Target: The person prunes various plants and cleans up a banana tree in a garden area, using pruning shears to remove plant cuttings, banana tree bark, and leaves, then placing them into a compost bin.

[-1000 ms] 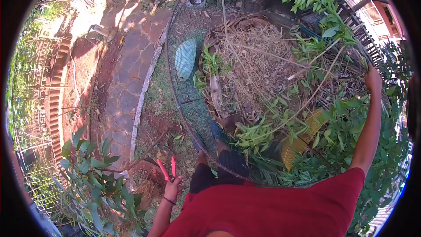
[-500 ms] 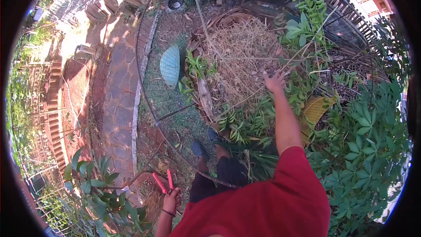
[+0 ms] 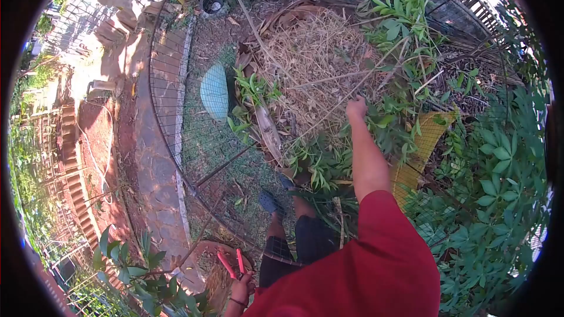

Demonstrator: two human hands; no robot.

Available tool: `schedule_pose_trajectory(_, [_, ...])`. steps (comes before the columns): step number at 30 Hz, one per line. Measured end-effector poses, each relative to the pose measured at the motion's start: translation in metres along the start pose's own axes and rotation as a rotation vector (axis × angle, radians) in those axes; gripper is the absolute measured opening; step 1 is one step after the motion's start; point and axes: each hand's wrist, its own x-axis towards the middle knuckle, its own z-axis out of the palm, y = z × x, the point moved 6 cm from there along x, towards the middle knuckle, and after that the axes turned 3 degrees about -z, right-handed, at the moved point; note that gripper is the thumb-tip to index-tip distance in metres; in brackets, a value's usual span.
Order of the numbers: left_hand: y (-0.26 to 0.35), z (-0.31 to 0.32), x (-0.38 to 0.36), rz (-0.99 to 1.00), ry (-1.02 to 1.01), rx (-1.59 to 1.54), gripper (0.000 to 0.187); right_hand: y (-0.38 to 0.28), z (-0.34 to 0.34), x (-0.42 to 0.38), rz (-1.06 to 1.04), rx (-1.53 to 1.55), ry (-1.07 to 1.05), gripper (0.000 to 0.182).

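Note:
My right hand (image 3: 356, 107) reaches out over the right edge of a mound of dry straw (image 3: 317, 53), its fingers closed around a thin branch (image 3: 365, 80) that runs up to leafy green stems (image 3: 405, 17). Down at the lower left, my left hand (image 3: 242, 287) is wrapped round red-handled pruners (image 3: 232, 264), whose two red arms stand apart. Green leafy cuttings (image 3: 317, 164) lie below the straw, near my feet.
A pale blue-green oval object (image 3: 214, 92) lies on the grass behind wire mesh. A curved rim (image 3: 176, 167) crosses in front of my legs. Yellow mesh (image 3: 420, 155) and dense foliage (image 3: 499, 170) stand right, a stone path (image 3: 155, 141) left. A black pot (image 3: 212, 3) sits at the top.
My right hand has gone from spread fingers to closed on the branch. The branch and leafy stems have shifted. The view has moved, and my left hand still holds the pruners.

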Motion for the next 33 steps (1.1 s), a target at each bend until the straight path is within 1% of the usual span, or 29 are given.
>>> schedule_pose_trajectory(1, [0.003,-0.001,-0.001,0.001,-0.001,0.005,0.019,-0.001,0.003,-0.005,0.004,0.002,0.003,0.066])
schedule_pose_trajectory(3, [0.014,0.0,0.0,0.027,0.026,0.028,0.019,-0.007,0.019,-0.012,0.064,0.287,-0.247,0.06])
schedule_pose_trajectory(4, [0.017,0.001,0.0,0.032,0.024,0.028,0.019,-0.025,-0.002,-0.024,-0.094,0.023,-0.117,0.062])
schedule_pose_trajectory(5, [0.023,0.002,0.001,0.068,0.047,0.037,0.018,-0.037,-0.018,-0.031,-0.097,0.03,-0.114,0.062])
schedule_pose_trajectory(6, [0.031,0.002,0.003,0.106,0.071,0.048,0.018,-0.054,-0.045,-0.044,-0.027,-0.057,-0.11,0.064])
schedule_pose_trajectory(7, [0.034,0.002,0.002,0.11,0.077,0.05,0.018,-0.062,-0.057,-0.055,0.047,-0.147,-0.112,0.067])
schedule_pose_trajectory(8, [0.036,0.003,0.0,0.091,0.074,0.027,0.017,-0.062,-0.058,-0.049,0.06,-0.149,-0.066,0.068])
schedule_pose_trajectory(9, [0.036,0.004,0.0,0.069,0.069,0.004,0.017,-0.066,-0.059,-0.046,0.067,-0.147,-0.068,0.068])
schedule_pose_trajectory(11, [0.029,0.002,0.003,0.053,0.062,-0.002,0.015,-0.075,-0.069,-0.043,0.016,-0.246,0.067,0.066])
schedule_pose_trajectory(12, [0.024,-0.001,0.004,0.043,0.049,-0.014,0.014,-0.071,-0.063,-0.039,0.021,-0.245,0.061,0.066])
schedule_pose_trajectory(13, [0.02,-0.006,0.007,0.048,0.054,-0.012,0.014,-0.065,-0.062,-0.031,0.058,-0.307,0.132,0.066])
schedule_pose_trajectory(14, [0.012,-0.013,0.009,0.011,0.054,-0.006,0.014,-0.062,-0.061,-0.025,0.094,-0.367,0.201,0.065])
schedule_pose_trajectory(15, [0.008,-0.016,0.011,-0.027,0.054,-0.001,0.015,-0.061,-0.054,-0.017,0.093,-0.36,0.197,0.065])
schedule_pose_trajectory(17, [0.004,-0.023,0.014,-0.017,0.089,0.001,0.016,-0.049,-0.042,-0.004,0.18,-0.209,0.172,0.062])
schedule_pose_trajectory(18, [0.001,-0.03,0.017,0.01,0.099,-0.023,0.016,-0.048,-0.037,-0.002,0.181,-0.145,0.154,0.051])
schedule_pose_trajectory(19, [-0.001,-0.034,0.022,0.037,0.102,-0.047,0.016,-0.045,-0.039,-0.001,0.182,-0.147,0.16,0.051])
schedule_pose_trajectory(21, [0.004,-0.034,0.023,0.036,0.08,-0.038,0.015,-0.017,-0.012,0.026,0.102,0.402,0.074,0.043])
schedule_pose_trajectory(22, [0.009,-0.033,0.024,0.038,0.064,-0.029,0.015,0.005,0.014,0.056,0.033,0.565,0.084,0.036])
schedule_pose_trajectory(23, [0.015,-0.032,0.023,0.043,0.058,-0.026,0.015,-0.001,0.002,0.048,0.03,0.569,0.091,0.036])
schedule_pose_trajectory(25, [0.033,-0.023,0.02,0.078,0.037,-0.01,0.013,-0.023,-0.016,0.01,0.162,0.996,-0.156,0.032])
schedule_pose_trajectory(26, [0.044,-0.018,0.014,0.098,0.08,0.005,0.012,-0.029,-0.025,0.002,0.15,1.006,-0.212,0.03])
schedule_pose_trajectory(27, [0.044,-0.021,0.019,0.102,0.074,0.006,0.012,-0.029,-0.032,0.001,0.144,1.008,-0.207,0.03])
schedule_pose_trajectory(29, [0.052,-0.029,0.038,0.224,0.075,0.024,0.018,-0.027,-0.04,0.008,0.186,0.73,-0.265,0.029])
schedule_pose_trajectory(30, [0.06,-0.02,0.03,0.199,0.067,-0.018,0.018,-0.029,-0.041,0.011,0.182,0.733,-0.261,0.029])
schedule_pose_trajectory(33, [0.055,-0.02,0.043,0.189,0.064,-0.011,0.017,-0.02,-0.024,0.015,0.381,0.875,-0.291,0.032])
